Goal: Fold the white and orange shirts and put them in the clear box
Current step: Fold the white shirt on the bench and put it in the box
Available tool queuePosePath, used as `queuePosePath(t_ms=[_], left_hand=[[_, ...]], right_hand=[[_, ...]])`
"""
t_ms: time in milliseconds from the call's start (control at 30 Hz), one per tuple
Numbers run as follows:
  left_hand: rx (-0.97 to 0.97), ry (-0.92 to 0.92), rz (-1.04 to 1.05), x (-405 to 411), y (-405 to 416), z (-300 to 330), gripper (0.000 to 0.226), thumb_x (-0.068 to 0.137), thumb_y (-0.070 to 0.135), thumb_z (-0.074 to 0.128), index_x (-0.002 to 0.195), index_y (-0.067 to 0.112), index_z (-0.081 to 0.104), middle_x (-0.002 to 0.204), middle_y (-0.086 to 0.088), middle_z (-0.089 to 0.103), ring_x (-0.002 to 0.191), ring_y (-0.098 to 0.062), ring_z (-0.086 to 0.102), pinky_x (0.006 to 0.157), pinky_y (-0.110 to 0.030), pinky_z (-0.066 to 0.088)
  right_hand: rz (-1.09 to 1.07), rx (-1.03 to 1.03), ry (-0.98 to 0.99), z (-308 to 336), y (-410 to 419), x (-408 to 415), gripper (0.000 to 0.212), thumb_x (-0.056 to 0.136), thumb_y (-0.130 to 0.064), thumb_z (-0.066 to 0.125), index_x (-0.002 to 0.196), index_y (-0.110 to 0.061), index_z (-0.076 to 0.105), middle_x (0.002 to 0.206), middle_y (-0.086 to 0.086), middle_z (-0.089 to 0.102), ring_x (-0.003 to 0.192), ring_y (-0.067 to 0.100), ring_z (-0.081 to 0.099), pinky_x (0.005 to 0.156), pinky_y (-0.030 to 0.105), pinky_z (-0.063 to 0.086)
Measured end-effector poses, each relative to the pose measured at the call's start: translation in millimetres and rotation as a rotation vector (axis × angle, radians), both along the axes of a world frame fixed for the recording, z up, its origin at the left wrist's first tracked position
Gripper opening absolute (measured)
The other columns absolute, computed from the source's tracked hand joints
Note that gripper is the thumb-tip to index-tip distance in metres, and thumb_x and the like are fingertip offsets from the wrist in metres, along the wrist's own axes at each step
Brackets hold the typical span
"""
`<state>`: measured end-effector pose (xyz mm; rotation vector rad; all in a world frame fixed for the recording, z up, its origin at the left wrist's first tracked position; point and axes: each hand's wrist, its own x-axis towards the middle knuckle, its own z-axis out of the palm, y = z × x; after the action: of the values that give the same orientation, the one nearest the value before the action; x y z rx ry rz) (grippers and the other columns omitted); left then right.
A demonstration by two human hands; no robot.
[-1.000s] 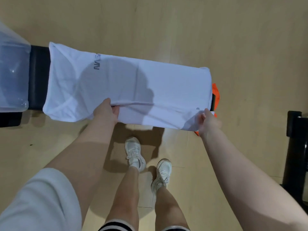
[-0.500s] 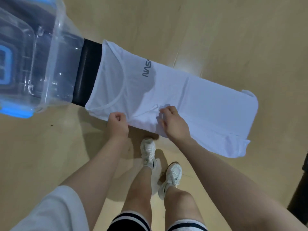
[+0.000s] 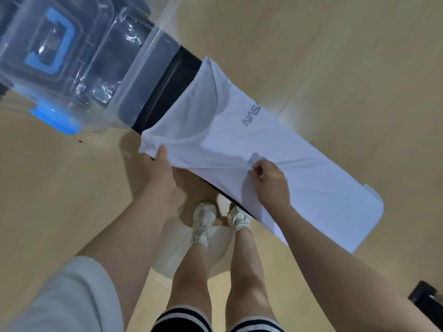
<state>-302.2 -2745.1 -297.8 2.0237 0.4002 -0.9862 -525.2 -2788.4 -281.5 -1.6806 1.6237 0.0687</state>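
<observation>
- The white NASA shirt lies spread along a black bench, its collar end nearest the clear box
- The left hand grips the shirt's near edge beside the collar
- The right hand pinches a fold of fabric mid-shirt
- The clear box with blue latches sits at the bench's far end
- White sneakers stand on the wooden floor

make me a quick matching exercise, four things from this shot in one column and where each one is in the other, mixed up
Things:
1. left hand
2. right hand
3. clear box
4. white shirt

Places:
A. at the bench's far-left end
B. gripping the shirt's collar-end edge
C. spread along the bench
D. pinching a fold at the shirt's middle

Pairs: 1-B, 2-D, 3-A, 4-C
</observation>
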Motion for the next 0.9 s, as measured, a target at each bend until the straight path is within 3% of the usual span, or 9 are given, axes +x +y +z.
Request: queuePosePath(t_ms=[67,133,200,267,433,533,667,767,900], left_hand=[[0.036,-0.044,-0.009,-3,-5,2,0.043,0.089,0.024,0.053,0.13,0.01,0.046,0.127,-0.009,0.057,0.109,-0.026,0.059,0.098,-0.041,0.048],[0.232,-0.057,-0.078,-13,-13,7,0.05,0.086,0.023,0.053,0.131,0.005,0.039,0.131,-0.016,0.052,0.114,-0.033,0.055,0.097,-0.045,0.047],[0.451,-0.066,-0.158,-32,-27,17,0.056,0.084,0.022,0.055,0.133,0.007,0.033,0.134,-0.017,0.042,0.117,-0.035,0.048,0.096,-0.047,0.045],[0.503,-0.183,-0.335,-57,-46,33,0.053,0.084,0.019,0.054,0.131,0.008,0.033,0.138,-0.017,0.033,0.121,-0.036,0.041,0.095,-0.047,0.044],[0.322,-0.597,-1.089,-88,-104,32,0.045,0.089,0.017,0.049,0.133,0.011,0.04,0.15,-0.011,0.022,0.134,-0.032,0.025,0.107,-0.04,0.026],[0.26,-0.672,-1.284,-81,-137,18,0.044,0.091,0.017,0.047,0.134,0.008,0.041,0.152,-0.013,0.021,0.136,-0.031,0.025,0.109,-0.038,0.023],[0.124,-0.789,-1.484,-64,-176,-2,0.038,0.088,0.01,0.049,0.125,0.002,0.051,0.141,-0.019,0.041,0.127,-0.035,0.039,0.104,-0.042,0.031],[-0.037,-0.735,-1.617,-61,-204,-17,0.037,0.084,0.018,0.039,0.103,-0.002,0.063,0.117,-0.02,0.06,0.109,-0.037,0.052,0.092,-0.038,0.038],[-0.076,-0.4,-1.758,-82,-238,-46,0.034,0.086,0.023,0.038,0.099,0.004,0.063,0.1,-0.013,0.063,0.095,-0.028,0.055,0.08,-0.032,0.039]], right_hand=[[0.01,0.065,-0.036,4,-5,-1,0.016,0.092,-0.013,0.048,0.104,-0.005,0.056,0.109,0.012,0.058,0.098,0.028,0.055,0.072,0.031,0.038],[0.008,0.109,-0.074,10,-12,-8,0.021,0.093,-0.014,0.045,0.111,-0.007,0.054,0.118,0.01,0.054,0.104,0.025,0.055,0.076,0.029,0.04],[-0.008,0.092,-0.086,17,-25,-22,0.023,0.093,-0.012,0.042,0.113,-0.008,0.054,0.118,0.009,0.055,0.103,0.025,0.055,0.08,0.034,0.045],[-0.008,0.06,-0.084,23,-42,-41,0.022,0.093,-0.009,0.041,0.107,-0.006,0.057,0.112,0.01,0.058,0.098,0.027,0.056,0.079,0.037,0.047],[0.183,0.037,-0.09,7,-93,-68,0.024,0.089,-0.005,0.047,0.107,-0.004,0.061,0.113,0.015,0.057,0.103,0.033,0.053,0.082,0.038,0.045],[0.204,-0.017,-0.152,-9,-114,-58,0.027,0.088,-0.001,0.046,0.108,-0.004,0.063,0.114,0.016,0.057,0.107,0.034,0.052,0.084,0.035,0.042],[0.064,0.044,-0.144,-32,-142,-38,0.028,0.092,-0.004,0.04,0.113,-0.007,0.059,0.12,0.013,0.054,0.112,0.029,0.048,0.086,0.029,0.034],[-0.062,0.19,-0.165,-51,-165,-33,0.026,0.09,-0.005,0.04,0.108,-0.01,0.059,0.106,0.008,0.058,0.098,0.026,0.052,0.087,0.033,0.04],[-0.176,0.348,-0.134,-81,-180,-58,0.018,0.087,-0.012,0.05,0.103,-0.012,0.059,0.093,0.002,0.058,0.086,0.019,0.052,0.079,0.027,0.04]])
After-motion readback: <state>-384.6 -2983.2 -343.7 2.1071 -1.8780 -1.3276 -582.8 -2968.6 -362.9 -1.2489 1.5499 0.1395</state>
